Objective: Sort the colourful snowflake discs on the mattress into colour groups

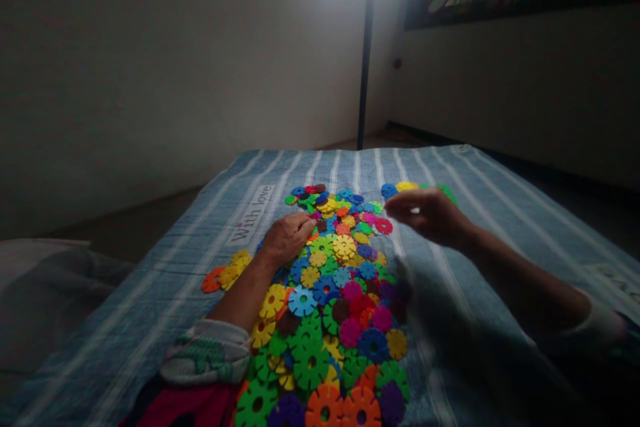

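Note:
Many colourful notched plastic discs [326, 290], flower-shaped with holes in the middle, lie in a long pile on the striped cloth. My left hand [290, 237] rests at the pile's left side, its fingers curled in among the discs; what they hold, if anything, is hidden. Over the pile's far right edge hovers my right hand [425, 213], its fingers bent and a gap showing between thumb and fingers. No disc is visible in it. Just below its fingertips lies a red disc [384, 226].
Blue-and-white striped cloth [460, 293] covers the surface. Beyond my right hand sits a row with a blue disc [389, 191], a yellow one and green ones. Yellow and orange discs [214, 279] lie beside my left forearm. A dark pole [367, 60] stands behind the far edge.

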Tool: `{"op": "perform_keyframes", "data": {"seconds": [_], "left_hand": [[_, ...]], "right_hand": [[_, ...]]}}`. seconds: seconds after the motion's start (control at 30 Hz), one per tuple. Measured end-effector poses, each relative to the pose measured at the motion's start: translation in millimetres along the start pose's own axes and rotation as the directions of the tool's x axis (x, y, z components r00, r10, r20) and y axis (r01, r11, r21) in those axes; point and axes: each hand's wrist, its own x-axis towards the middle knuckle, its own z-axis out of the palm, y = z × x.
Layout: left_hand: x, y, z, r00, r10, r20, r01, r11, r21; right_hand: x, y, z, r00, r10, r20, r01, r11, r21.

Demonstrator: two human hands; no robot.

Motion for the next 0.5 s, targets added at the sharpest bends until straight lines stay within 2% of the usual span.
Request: {"op": "perform_keyframes", "data": {"seconds": [0.07, 0.13, 0.2, 0.27, 0.33, 0.5], "left_hand": [[0, -1, -0.2, 1.000, 0.005, -0.012, -0.005, 1.000, -0.001], [0, 0, -0.6, 1.000, 0.002, -0.007, -0.002, 1.000, 0.003], [0, 0, -1.1, 1.000, -0.005, 0.011, 0.005, 1.000, 0.016], [0, 1, -1.4, 1.000, -0.009, 0.020, 0.008, 0.999, 0.031], [1, 1, -1.2, 1.000, -0.010, 0.013, 0.010, 0.999, 0.037], [0, 0, -0.7, 1.000, 0.000, 0.005, 0.000, 1.000, 0.012]], "right_hand": [[-18, -33, 17, 0.986, -0.107, 0.124, 0.081, 0.977, 0.199], [-34, -62, 33, 0.949, -0.185, 0.256, 0.076, 0.920, 0.385], [-46, -82, 49, 0.902, -0.283, 0.325, 0.110, 0.881, 0.461], [-54, -90, 64, 0.874, -0.345, 0.343, 0.186, 0.889, 0.419], [-59, -89, 77, 0.866, -0.375, 0.329, 0.279, 0.911, 0.305], [-65, -75, 95, 0.884, -0.438, 0.161, 0.448, 0.893, -0.032]]}}
